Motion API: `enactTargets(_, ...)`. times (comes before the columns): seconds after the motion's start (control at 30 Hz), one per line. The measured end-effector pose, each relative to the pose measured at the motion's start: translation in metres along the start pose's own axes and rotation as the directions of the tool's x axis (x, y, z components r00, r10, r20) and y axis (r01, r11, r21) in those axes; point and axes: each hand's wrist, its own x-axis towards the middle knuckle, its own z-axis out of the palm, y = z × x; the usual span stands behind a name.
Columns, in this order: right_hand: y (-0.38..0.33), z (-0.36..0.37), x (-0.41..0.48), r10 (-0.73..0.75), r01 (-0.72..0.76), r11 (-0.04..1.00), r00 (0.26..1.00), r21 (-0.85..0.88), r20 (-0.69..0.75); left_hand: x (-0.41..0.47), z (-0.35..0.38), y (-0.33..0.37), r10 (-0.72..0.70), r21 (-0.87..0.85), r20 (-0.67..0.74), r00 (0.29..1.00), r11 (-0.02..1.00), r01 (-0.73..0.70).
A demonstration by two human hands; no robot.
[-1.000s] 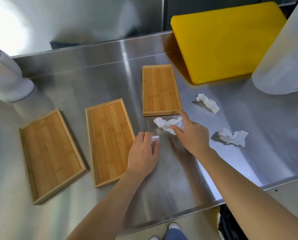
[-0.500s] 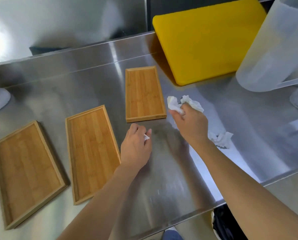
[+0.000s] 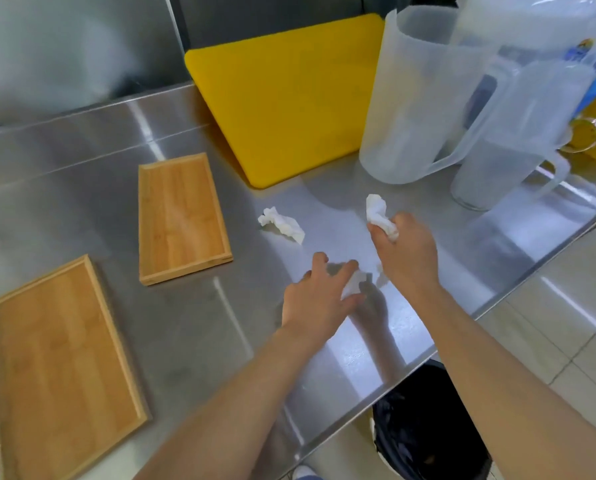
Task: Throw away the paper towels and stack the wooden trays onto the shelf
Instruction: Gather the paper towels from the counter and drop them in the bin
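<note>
My right hand (image 3: 407,252) is closed around a crumpled white paper towel (image 3: 378,216), held just above the steel table. My left hand (image 3: 319,299) rests on the table to its lower left, fingers pinching a second paper towel (image 3: 353,284). A third crumpled paper towel (image 3: 281,225) lies loose on the table, left of both hands. Two empty wooden trays lie flat: one (image 3: 182,216) in the middle left, one (image 3: 57,368) at the near left. No shelf is in view.
A yellow cutting board (image 3: 289,95) leans at the back. Two translucent plastic pitchers (image 3: 414,98) (image 3: 511,143) stand at the back right. A bin lined with a black bag (image 3: 428,427) sits on the floor below the table's near right edge (image 3: 376,386).
My right hand picked up a towel and carried it to the right. My left hand moved right onto another towel. The view swung right, so the leftmost tray left the frame.
</note>
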Motion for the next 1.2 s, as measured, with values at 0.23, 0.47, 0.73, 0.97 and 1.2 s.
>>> enactTargets(0.23, -0.004, 0.011, 0.016, -0.102, 0.119, 0.99, 0.973, -0.074, 0.208, 0.002, 0.0, -0.025, -0.084, 0.111, -0.07, 0.994, 0.99, 0.092)
enactTargets(0.47, -0.05, 0.064, 0.027, -0.239, 0.33, 0.923, 0.896, -0.199, 0.375, -0.015, -0.023, -0.071, -0.334, -0.129, -0.247, 0.91, 0.942, 0.311)
enactTargets(0.73, -0.071, 0.113, 0.034, -0.133, 0.313, 0.887, 0.877, -0.34, 0.461, -0.031, -0.028, -0.114, -0.368, -0.123, -0.303, 0.879, 0.93, 0.347)
enactTargets(0.97, -0.061, 0.092, 0.018, -0.198, 0.318, 0.892, 0.913, -0.32, 0.358, -0.027, -0.036, -0.116, -0.268, -0.258, -0.259, 0.928, 0.945, 0.2)
enactTargets(1.2, -0.012, 0.035, -0.024, -0.026, 0.058, 0.975, 0.989, -0.216, 0.148, -0.017, -0.04, -0.056, -0.182, -0.408, -0.167, 0.969, 0.907, 0.1)
